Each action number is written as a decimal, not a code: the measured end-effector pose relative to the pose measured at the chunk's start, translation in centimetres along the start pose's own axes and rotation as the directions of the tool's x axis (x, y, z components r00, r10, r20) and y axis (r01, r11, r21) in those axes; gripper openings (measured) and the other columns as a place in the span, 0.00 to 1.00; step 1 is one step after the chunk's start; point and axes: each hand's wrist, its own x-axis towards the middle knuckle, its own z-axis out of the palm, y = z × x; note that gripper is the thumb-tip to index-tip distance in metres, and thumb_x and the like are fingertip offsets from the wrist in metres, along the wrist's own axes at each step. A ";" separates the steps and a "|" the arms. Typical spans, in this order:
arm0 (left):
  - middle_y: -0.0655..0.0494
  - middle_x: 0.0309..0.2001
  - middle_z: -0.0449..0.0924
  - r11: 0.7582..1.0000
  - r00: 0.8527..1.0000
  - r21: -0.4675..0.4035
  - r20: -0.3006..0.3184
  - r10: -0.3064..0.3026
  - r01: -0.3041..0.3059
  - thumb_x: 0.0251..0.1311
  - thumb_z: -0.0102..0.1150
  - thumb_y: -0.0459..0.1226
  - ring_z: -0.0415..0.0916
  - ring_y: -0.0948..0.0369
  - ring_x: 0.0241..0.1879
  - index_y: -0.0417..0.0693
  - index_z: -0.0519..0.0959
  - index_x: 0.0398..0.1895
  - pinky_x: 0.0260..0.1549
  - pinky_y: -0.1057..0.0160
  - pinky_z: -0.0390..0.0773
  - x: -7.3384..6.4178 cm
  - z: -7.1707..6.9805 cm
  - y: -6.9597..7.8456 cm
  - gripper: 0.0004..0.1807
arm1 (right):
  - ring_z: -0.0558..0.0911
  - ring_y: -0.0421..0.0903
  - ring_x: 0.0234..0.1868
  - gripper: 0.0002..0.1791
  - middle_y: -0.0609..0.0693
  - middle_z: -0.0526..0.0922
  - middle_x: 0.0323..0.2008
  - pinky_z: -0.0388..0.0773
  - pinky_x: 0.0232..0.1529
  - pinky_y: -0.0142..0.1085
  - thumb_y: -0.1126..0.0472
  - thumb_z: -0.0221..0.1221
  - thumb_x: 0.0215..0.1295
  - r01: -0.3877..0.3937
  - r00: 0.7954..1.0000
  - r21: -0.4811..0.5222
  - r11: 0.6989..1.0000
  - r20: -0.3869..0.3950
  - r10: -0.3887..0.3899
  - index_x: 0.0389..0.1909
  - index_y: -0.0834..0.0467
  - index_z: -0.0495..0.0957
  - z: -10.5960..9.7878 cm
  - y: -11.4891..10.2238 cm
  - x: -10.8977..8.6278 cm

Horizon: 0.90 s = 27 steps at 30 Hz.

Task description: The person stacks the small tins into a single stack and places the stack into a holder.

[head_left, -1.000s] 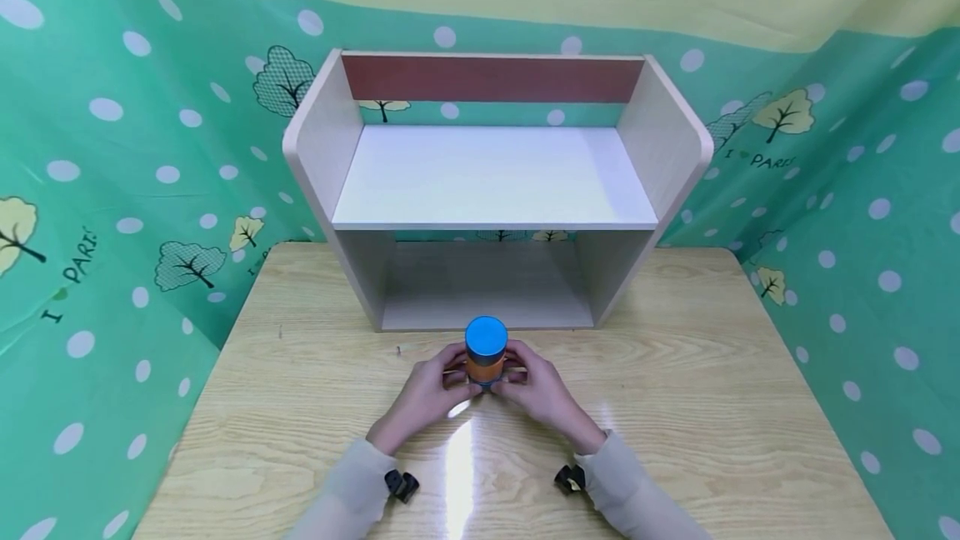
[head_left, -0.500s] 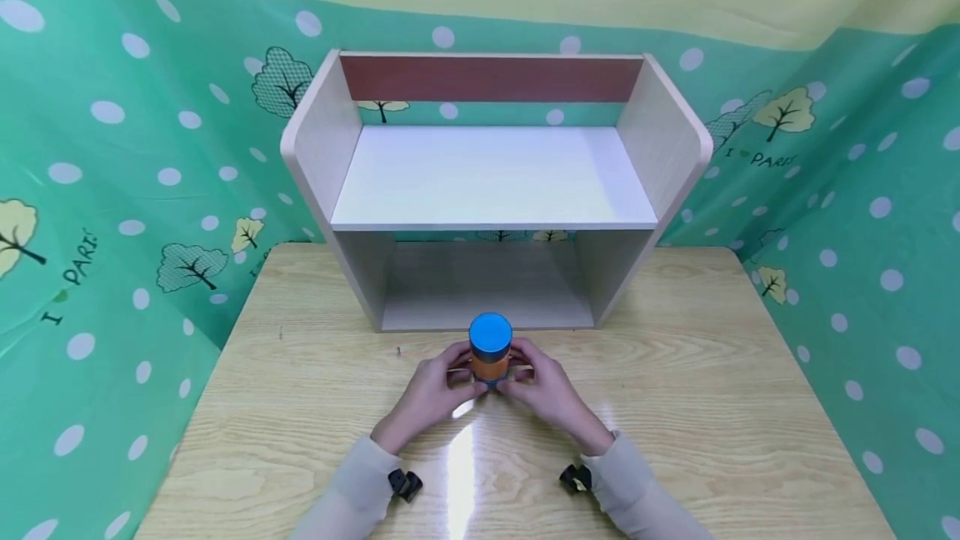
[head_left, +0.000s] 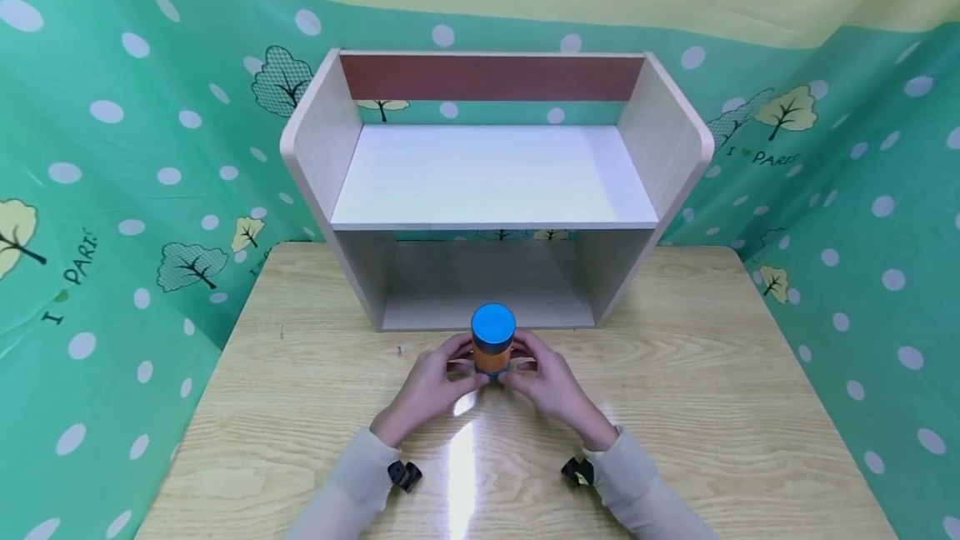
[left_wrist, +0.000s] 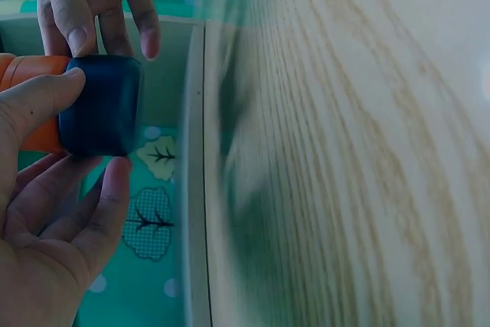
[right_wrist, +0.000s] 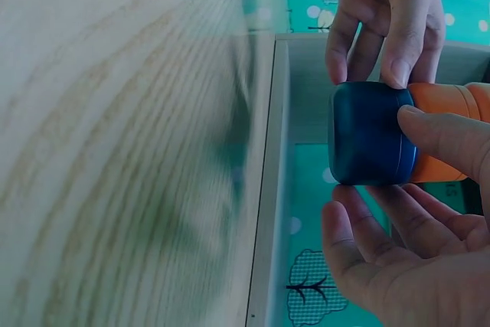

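Observation:
An upright, orange cylindrical container with a bright blue top and a dark blue base is held between both hands in front of the shelf. My left hand grips its left side and my right hand its right side, thumbs towards me. In the left wrist view, the left thumb presses where the orange body meets the dark blue base. Across the base, the right fingers reach in from above. From the right wrist, the same base shows a gap to the tabletop.
Behind the container stands a two-tier white shelf with pale side panels and a dark red back strip. It rests on a light wooden table. A green patterned curtain hangs behind and along both sides.
Both hands have shifted the container slightly right and up in the head view, and its blue top appears a little larger. The grip on both sides is unchanged.

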 end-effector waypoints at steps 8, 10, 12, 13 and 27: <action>0.51 0.61 0.78 1.000 1.000 -0.004 -0.004 0.021 -0.021 0.59 0.72 0.42 0.78 0.58 0.56 0.51 0.70 0.69 0.51 0.63 0.81 0.3 -0.3 0.5 0.35 | 0.76 0.60 0.59 0.33 0.61 0.76 0.60 0.74 0.58 0.61 0.74 0.66 0.61 0.007 1.000 -0.003 1.000 -0.011 -0.007 0.68 0.64 0.67 0.1 2.5 0.6; 0.50 0.61 0.77 1.000 1.000 -0.012 -0.001 0.022 -0.022 0.59 0.72 0.42 0.78 0.57 0.56 0.51 0.70 0.69 0.51 0.62 0.81 0.3 -0.4 0.7 0.35 | 0.76 0.59 0.60 0.34 0.59 0.76 0.60 0.75 0.58 0.59 0.72 0.67 0.62 0.011 1.000 -0.005 1.000 -0.013 -0.011 0.68 0.62 0.67 0.1 3.2 0.8; 0.50 0.62 0.77 1.000 1.000 -0.014 0.000 0.022 -0.022 0.59 0.72 0.42 0.78 0.56 0.57 0.51 0.70 0.70 0.51 0.62 0.81 0.3 -0.5 0.8 0.35 | 0.76 0.56 0.59 0.34 0.57 0.77 0.60 0.76 0.58 0.56 0.70 0.67 0.62 0.019 1.000 -0.010 1.000 -0.013 -0.019 0.68 0.60 0.67 -0.1 3.4 0.9; 0.51 0.62 0.76 1.000 1.000 -0.015 0.000 0.024 -0.024 0.59 0.72 0.42 0.78 0.56 0.57 0.51 0.70 0.70 0.51 0.62 0.81 0.4 -0.6 0.9 0.35 | 0.77 0.55 0.59 0.34 0.56 0.77 0.60 0.76 0.58 0.56 0.70 0.68 0.62 0.024 1.000 -0.011 1.000 -0.013 -0.024 0.68 0.59 0.68 -0.1 3.4 0.9; 0.53 0.62 0.77 0.999 0.998 0.000 -0.028 0.054 -0.054 0.59 0.73 0.43 0.77 0.59 0.57 0.50 0.70 0.70 0.50 0.65 0.81 0.6 -1.2 1.4 0.36 | 0.77 0.52 0.59 0.35 0.53 0.77 0.60 0.78 0.57 0.51 0.67 0.69 0.62 0.073 0.997 -0.049 0.996 -0.008 -0.073 0.69 0.55 0.68 -0.5 2.9 1.4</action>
